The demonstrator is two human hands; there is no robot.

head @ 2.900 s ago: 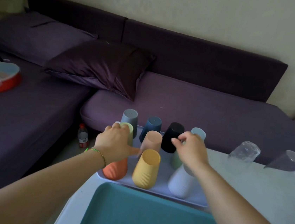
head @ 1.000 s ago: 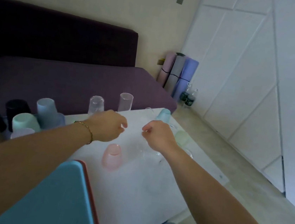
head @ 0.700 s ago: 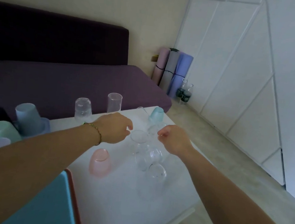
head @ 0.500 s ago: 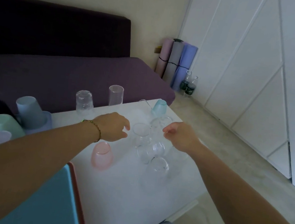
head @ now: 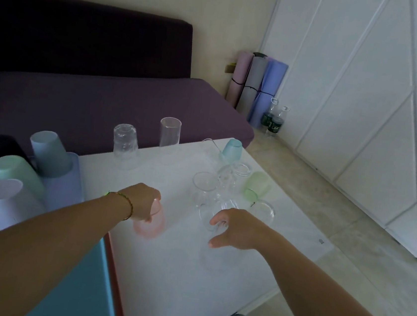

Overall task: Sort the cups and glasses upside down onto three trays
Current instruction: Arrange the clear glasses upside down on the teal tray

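Coloured cups [head: 18, 175] already inverted on lilac tray [head: 65, 188]; glasses on tabletop [head: 169, 265] remain. Left hand [head: 142, 202] grips pink glass [head: 149, 225]; right hand [head: 235, 229] half-open around clear glass [head: 216, 226].

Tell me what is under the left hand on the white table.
Under the left hand stands a pink glass on the white table. The fingers cover its top, so whether it stands rim up or rim down, and whether they grip it, cannot be told.

No readable text: bottle labels [head: 273, 125] and a small table-edge mark [head: 321, 240] too blurred.
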